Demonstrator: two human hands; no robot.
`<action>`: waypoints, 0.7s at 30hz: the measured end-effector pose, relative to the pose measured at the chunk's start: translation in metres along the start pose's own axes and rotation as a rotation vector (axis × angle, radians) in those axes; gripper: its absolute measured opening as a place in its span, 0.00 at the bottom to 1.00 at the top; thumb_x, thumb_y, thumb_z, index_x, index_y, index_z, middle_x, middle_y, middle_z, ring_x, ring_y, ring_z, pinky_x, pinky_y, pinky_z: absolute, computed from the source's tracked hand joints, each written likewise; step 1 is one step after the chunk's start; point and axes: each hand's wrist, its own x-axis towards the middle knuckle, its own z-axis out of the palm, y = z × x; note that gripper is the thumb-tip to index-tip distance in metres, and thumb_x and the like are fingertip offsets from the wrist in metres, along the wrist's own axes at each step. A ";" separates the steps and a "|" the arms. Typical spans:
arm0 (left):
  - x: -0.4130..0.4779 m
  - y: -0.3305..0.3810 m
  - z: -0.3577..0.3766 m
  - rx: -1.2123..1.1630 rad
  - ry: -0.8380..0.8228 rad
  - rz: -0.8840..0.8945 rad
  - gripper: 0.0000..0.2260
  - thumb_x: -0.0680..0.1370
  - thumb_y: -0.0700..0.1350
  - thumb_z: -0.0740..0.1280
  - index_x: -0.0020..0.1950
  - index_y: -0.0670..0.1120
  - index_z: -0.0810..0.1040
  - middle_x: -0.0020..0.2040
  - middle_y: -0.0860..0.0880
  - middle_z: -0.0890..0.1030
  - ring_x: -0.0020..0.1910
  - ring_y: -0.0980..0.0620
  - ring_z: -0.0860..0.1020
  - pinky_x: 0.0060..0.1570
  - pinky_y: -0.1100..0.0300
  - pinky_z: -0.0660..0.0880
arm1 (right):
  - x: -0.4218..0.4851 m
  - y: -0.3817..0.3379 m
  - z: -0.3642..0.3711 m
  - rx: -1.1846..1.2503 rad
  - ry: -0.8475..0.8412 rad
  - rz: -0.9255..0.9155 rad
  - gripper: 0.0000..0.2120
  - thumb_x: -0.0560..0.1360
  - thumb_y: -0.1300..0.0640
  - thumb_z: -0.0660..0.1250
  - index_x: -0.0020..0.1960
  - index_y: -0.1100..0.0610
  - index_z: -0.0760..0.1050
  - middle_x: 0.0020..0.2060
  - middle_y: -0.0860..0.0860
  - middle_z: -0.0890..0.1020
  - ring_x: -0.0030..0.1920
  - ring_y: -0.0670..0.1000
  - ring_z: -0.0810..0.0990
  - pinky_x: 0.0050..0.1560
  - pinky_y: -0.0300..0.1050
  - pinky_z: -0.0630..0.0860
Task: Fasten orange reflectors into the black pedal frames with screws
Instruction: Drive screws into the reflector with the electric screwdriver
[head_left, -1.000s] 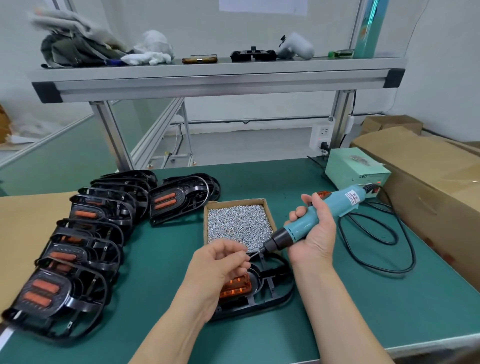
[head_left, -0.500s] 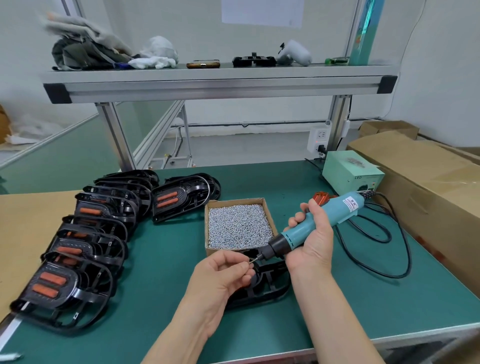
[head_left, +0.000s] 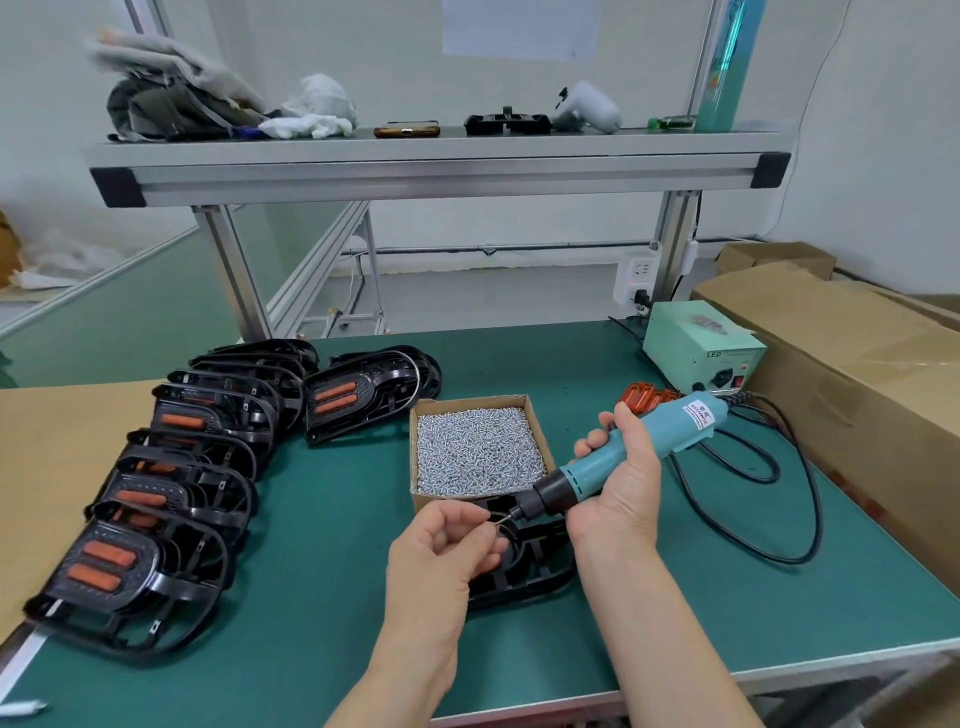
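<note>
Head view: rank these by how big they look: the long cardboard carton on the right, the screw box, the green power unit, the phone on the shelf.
1. cardboard carton, by far the largest
2. screw box
3. green power unit, only slightly smaller and farther from the camera, so places 2 and 3 are unsure
4. phone, the smallest

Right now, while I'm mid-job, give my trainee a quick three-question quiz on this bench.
1. True or false: the right hand grips the blue screwdriver.
2. The cardboard box holds: A gloves, B screws, C reflectors.
3. Fill in: the finished pedals lie to the box's ___.
Key: 1 true; 2 B; 3 left.
</note>
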 end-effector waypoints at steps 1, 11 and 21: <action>0.000 -0.001 0.000 -0.013 0.000 -0.006 0.06 0.74 0.30 0.70 0.44 0.41 0.81 0.38 0.40 0.83 0.36 0.49 0.82 0.43 0.56 0.80 | 0.000 0.000 -0.001 -0.002 -0.001 -0.001 0.07 0.76 0.53 0.72 0.43 0.54 0.76 0.29 0.47 0.75 0.29 0.45 0.73 0.33 0.37 0.73; 0.006 -0.004 -0.002 -0.024 -0.008 -0.012 0.07 0.74 0.30 0.70 0.43 0.41 0.81 0.37 0.40 0.82 0.37 0.49 0.82 0.42 0.55 0.79 | 0.001 -0.002 0.001 0.005 0.022 -0.016 0.06 0.76 0.55 0.72 0.44 0.55 0.76 0.32 0.48 0.75 0.32 0.46 0.72 0.37 0.37 0.72; 0.003 -0.006 0.003 0.031 0.019 0.085 0.12 0.74 0.29 0.70 0.39 0.46 0.82 0.37 0.44 0.83 0.38 0.48 0.83 0.41 0.59 0.78 | 0.001 0.002 0.004 -0.007 0.043 0.005 0.07 0.76 0.55 0.72 0.43 0.54 0.75 0.30 0.47 0.75 0.31 0.46 0.72 0.35 0.37 0.73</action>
